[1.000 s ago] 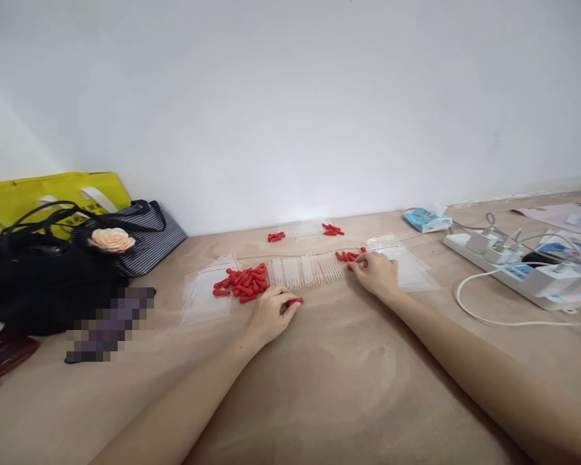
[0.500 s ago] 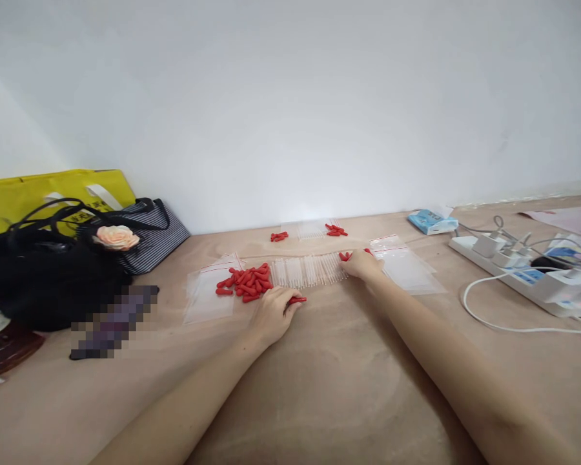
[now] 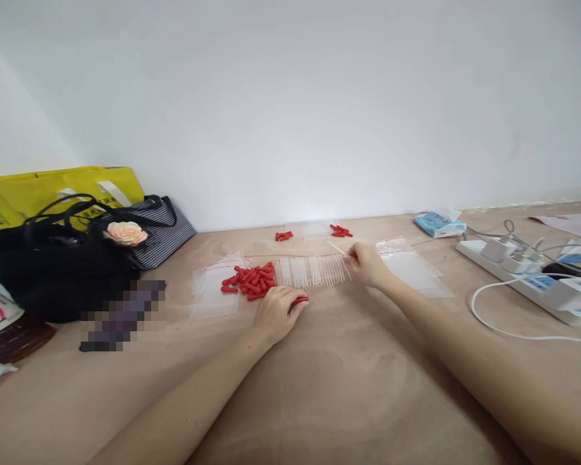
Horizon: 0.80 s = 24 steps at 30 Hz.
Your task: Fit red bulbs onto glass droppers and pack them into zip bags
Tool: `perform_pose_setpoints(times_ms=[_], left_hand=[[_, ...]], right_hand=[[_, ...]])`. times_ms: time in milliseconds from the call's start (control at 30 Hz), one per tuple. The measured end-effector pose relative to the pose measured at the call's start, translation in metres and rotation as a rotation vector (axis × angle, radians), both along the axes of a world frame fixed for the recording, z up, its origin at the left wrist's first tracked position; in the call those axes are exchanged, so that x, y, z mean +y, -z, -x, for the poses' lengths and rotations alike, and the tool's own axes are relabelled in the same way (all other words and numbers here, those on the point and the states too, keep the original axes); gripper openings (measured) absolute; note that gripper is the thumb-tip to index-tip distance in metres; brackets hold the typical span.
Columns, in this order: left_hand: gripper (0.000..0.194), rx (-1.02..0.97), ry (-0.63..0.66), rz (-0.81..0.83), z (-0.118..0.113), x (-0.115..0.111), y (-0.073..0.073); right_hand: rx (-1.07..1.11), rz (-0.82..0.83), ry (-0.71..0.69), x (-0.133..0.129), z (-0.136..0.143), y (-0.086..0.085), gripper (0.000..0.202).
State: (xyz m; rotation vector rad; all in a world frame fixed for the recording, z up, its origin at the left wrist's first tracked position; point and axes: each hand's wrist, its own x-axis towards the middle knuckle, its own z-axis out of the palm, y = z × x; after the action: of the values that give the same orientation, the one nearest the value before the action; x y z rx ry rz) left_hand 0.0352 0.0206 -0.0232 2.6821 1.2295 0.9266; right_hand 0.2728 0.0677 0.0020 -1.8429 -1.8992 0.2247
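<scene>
My left hand rests low over the table, fingers closed on a small red bulb-ended piece that pokes out past the fingertips. Just behind it lies a pile of the same red pieces, partly over clear zip bags. A thin pale stick is pinched in my right hand, pointing up and to the left. That hand is at the right end of a row of thin translucent sticks, laid side by side on the table. Its palm side is hidden.
More zip bags lie right of the row. Near the wall are two small groups of red pieces beside a bag of sticks. Bags stand left; a tissue pack and power strip with cables sit right.
My right hand has lifted slightly, and a stick now shows in its fingers. The red pieces by that hand are out of sight. My left hand keeps its red piece; the view shifted slightly.
</scene>
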Motion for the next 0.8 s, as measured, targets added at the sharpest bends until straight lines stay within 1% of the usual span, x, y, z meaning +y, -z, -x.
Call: perform_pose_setpoints(times_ms=[100, 133, 200, 300, 400, 567, 700, 800], left_hand=[[0.013, 0.008, -0.017, 0.004, 0.000, 0.001, 0.001], [0.014, 0.006, -0.015, 0.000, 0.000, 0.001, 0.001], [0.017, -0.006, -0.003, -0.014, 0.000, 0.002, 0.002], [0.019, -0.023, 0.013, -0.032, 0.001, 0.002, 0.003], [0.020, -0.025, 0.010, -0.036, 0.002, 0.003, 0.004], [0.023, -0.026, -0.012, -0.048, 0.003, 0.004, 0.004], [0.022, -0.020, -0.031, -0.049, 0.003, 0.004, 0.005], [0.022, -0.028, -0.040, -0.046, 0.003, 0.003, 0.004]], right_hand=[[0.113, -0.272, -0.354, -0.023, -0.001, 0.015, 0.013], [0.112, -0.340, -0.430, -0.031, 0.000, 0.021, 0.014], [0.051, -0.441, -0.504, -0.043, 0.004, 0.032, 0.021], [-0.053, -0.509, -0.533, -0.053, 0.011, 0.041, 0.035], [-0.077, -0.525, -0.531, -0.056, 0.017, 0.043, 0.041], [-0.089, -0.518, -0.529, -0.059, 0.019, 0.045, 0.043], [-0.133, -0.558, -0.576, -0.060, 0.020, 0.044, 0.043], [-0.127, -0.574, -0.593, -0.061, 0.021, 0.042, 0.041]])
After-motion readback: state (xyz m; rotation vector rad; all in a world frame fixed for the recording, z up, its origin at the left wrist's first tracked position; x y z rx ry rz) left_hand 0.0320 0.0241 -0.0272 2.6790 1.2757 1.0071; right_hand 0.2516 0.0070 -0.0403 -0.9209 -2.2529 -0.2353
